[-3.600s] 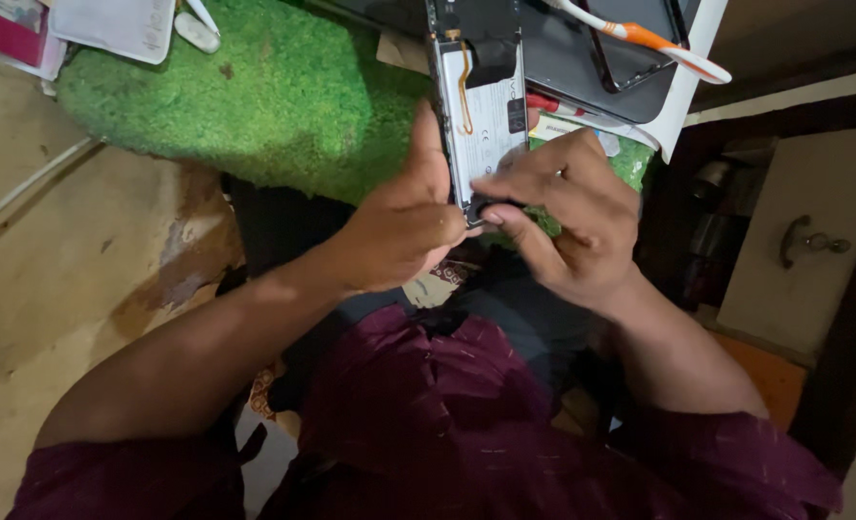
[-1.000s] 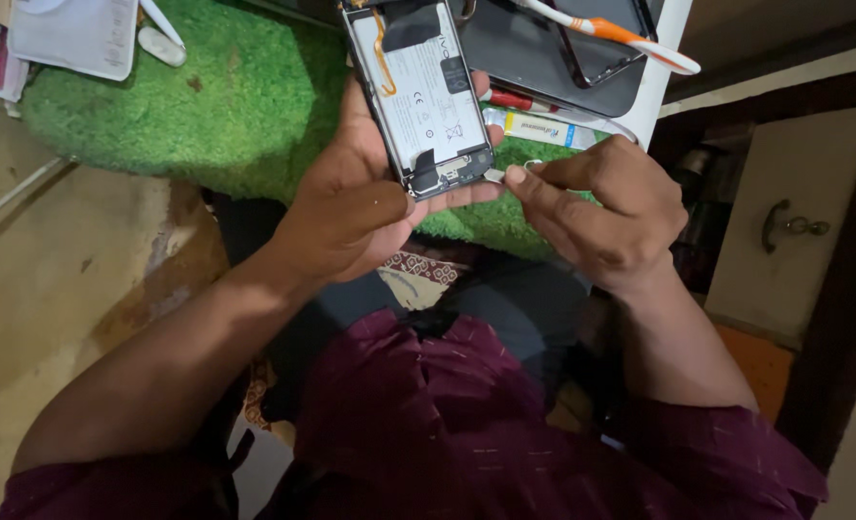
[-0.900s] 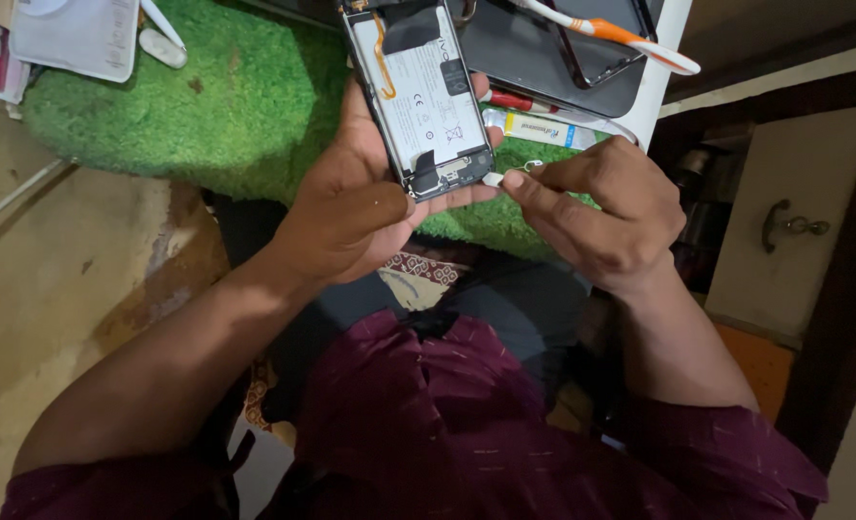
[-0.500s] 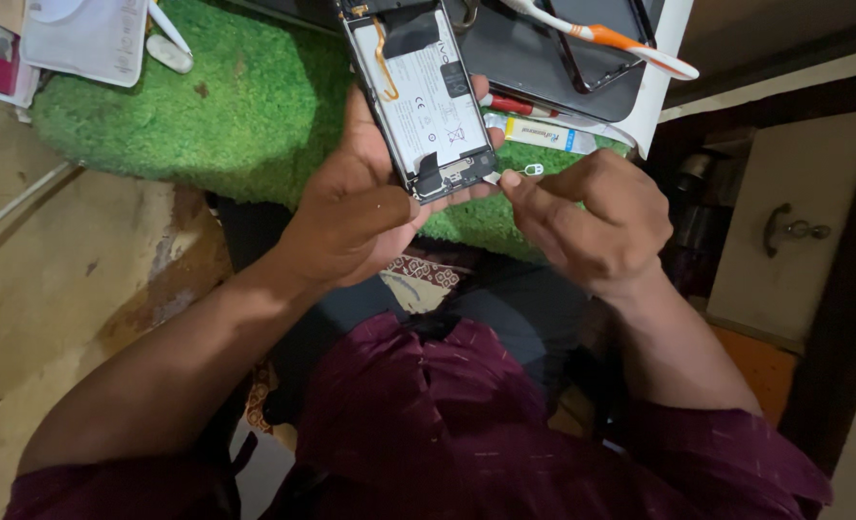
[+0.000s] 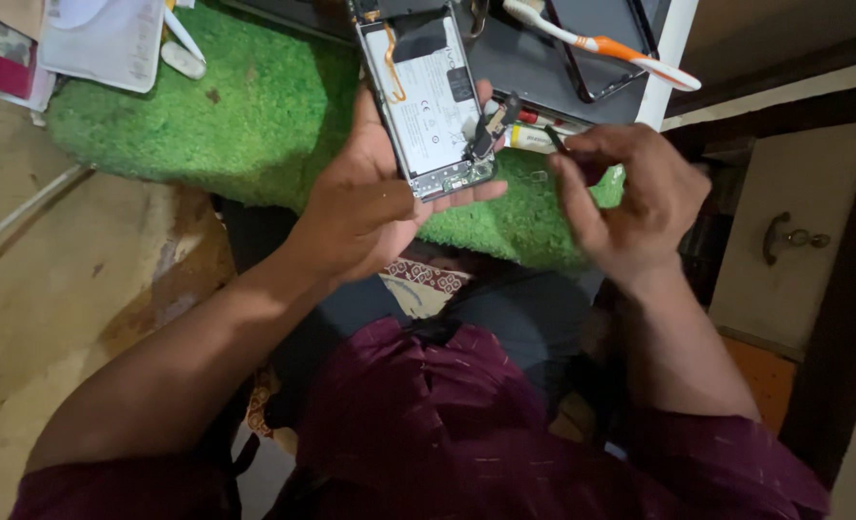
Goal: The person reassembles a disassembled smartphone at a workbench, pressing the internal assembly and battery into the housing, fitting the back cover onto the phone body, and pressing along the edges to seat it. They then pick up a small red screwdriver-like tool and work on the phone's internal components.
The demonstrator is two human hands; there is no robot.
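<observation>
Green artificial turf (image 5: 255, 125) covers the tabletop ahead of you, with a dark tray (image 5: 515, 58) lying on its far edge. Your left hand (image 5: 375, 197) holds an opened phone (image 5: 426, 96) with its back cover off, the white battery and an orange flex strip facing up; the palm sits under the phone's near end, the thumb along its left edge and the fingers (image 5: 466, 193) curled up beneath its lower right corner. A small dark part (image 5: 491, 123) stands lifted at the phone's right edge, just beyond those fingers. Your right hand (image 5: 630, 197) is off to the right, apart from the phone, its fingers pinched closed on a thin dark tool (image 5: 555, 143), though you cannot tell exactly what kind it is. Past your right fingers, an orange-and-white toothbrush (image 5: 601, 43) lies across the tray, beside a dark phone frame (image 5: 606, 48). Far left of your left hand sit white papers (image 5: 101, 43) and a white plastic piece (image 5: 182, 58).
</observation>
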